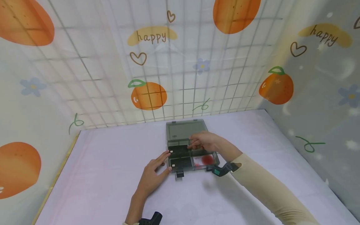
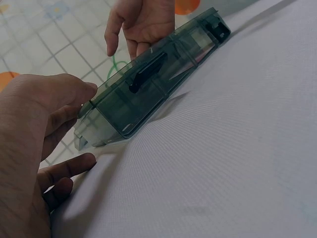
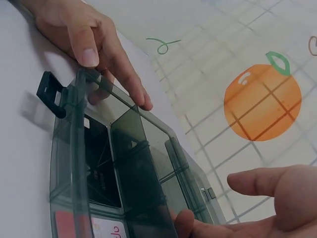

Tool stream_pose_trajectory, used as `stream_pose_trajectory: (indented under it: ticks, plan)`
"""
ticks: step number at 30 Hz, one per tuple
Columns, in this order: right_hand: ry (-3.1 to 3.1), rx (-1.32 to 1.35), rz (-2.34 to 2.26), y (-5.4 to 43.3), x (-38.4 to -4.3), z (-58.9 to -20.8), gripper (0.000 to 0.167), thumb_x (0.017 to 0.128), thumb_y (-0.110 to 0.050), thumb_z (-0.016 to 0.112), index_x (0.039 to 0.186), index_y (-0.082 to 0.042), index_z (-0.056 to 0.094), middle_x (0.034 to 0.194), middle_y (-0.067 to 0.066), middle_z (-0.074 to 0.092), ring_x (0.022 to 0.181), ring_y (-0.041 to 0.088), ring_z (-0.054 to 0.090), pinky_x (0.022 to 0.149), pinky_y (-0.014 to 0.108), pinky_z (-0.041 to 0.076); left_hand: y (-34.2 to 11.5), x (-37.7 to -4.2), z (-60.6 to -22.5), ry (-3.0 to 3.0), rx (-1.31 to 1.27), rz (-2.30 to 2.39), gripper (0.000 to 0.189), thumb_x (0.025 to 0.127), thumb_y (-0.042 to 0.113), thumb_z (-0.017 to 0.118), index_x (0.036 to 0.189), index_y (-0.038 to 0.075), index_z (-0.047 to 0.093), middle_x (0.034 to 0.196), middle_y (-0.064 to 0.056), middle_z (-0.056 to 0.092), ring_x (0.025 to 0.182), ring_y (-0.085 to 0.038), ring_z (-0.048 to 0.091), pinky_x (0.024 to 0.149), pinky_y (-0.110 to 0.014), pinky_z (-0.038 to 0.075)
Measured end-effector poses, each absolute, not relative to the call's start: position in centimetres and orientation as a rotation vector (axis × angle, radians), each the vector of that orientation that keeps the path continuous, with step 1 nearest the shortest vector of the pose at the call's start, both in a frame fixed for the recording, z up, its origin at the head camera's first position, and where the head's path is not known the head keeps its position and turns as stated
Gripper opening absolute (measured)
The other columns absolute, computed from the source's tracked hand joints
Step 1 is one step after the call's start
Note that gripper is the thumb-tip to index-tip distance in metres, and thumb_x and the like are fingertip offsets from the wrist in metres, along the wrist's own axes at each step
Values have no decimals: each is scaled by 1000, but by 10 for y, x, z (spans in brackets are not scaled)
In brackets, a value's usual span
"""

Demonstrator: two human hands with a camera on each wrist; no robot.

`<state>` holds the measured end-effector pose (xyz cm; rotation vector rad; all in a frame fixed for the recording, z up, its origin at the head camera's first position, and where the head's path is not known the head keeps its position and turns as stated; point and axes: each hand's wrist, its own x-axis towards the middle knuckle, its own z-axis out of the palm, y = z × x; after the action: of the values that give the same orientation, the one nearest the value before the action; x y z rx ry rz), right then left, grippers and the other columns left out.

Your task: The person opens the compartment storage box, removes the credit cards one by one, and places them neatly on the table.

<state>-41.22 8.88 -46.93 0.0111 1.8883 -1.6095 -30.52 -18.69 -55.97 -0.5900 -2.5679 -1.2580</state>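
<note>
A translucent dark green plastic box (image 3: 80,163) with compartments stands with its lid (image 1: 185,129) folded back. My left hand (image 1: 153,171) rests against the box's left side, thumb at the front corner and fingers along the edge. Over the rear right compartments is my right hand (image 1: 206,141), fingers reaching down inside; in the right wrist view its thumb stands apart from them. A black card (image 1: 181,163) lies in the front left compartment, and a red and white card (image 1: 203,160) in the front right one. Another dark piece (image 1: 179,151) sits in the row behind.
A black clasp (image 1: 180,174) juts from the box's front over the white cloth-covered table (image 1: 112,175). Behind rises a wire grid draped with a sheet (image 1: 185,72) printed with oranges. More printed sheet hangs at both sides.
</note>
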Motion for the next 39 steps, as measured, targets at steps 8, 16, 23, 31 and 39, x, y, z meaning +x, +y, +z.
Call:
stream_pose_trajectory:
  ticks: [8, 16, 23, 31, 39]
  plan:
    - [1883, 8, -1651, 92, -411, -474, 48, 103, -23, 54, 135, 12, 50, 128, 22, 64, 99, 27, 59, 77, 33, 30, -188, -305, -559, -2579, -588, -1270, 56, 94, 41, 69, 146, 28, 54, 151, 20, 44, 103, -9, 58, 84, -38, 46]
    - [1881, -50, -1683, 90, -405, -472, 42, 103, -17, 53, 134, 11, 50, 129, 24, 63, 120, 38, 59, 105, 45, 41, -189, -304, -555, -2587, -573, -1270, 56, 94, 39, 70, 147, 29, 53, 151, 20, 44, 104, -11, 58, 85, -42, 46]
    - [1994, -142, -1582, 79, -407, -477, 33, 102, -14, 55, 121, 12, 63, 111, 22, 70, 101, 27, 69, 88, 36, 51, -190, -303, -555, -2588, -560, -1286, 56, 94, 39, 70, 147, 28, 53, 151, 19, 45, 105, -10, 58, 86, -42, 46]
    - [2463, -285, -1222, 66, -405, -481, 25, 97, -24, 68, 92, -2, 78, 79, 2, 69, 77, 16, 63, 70, 30, 48, -184, -303, -559, -2608, -564, -1299, 56, 95, 41, 69, 147, 30, 53, 151, 22, 44, 106, -11, 58, 85, -41, 46]
    - [2516, -281, -1228, 67, -409, -473, 27, 96, -24, 68, 95, 2, 77, 79, 8, 71, 76, 23, 66, 68, 32, 50, -187, -304, -559, -2605, -555, -1269, 56, 94, 39, 70, 147, 31, 53, 151, 21, 44, 105, -12, 59, 83, -40, 46]
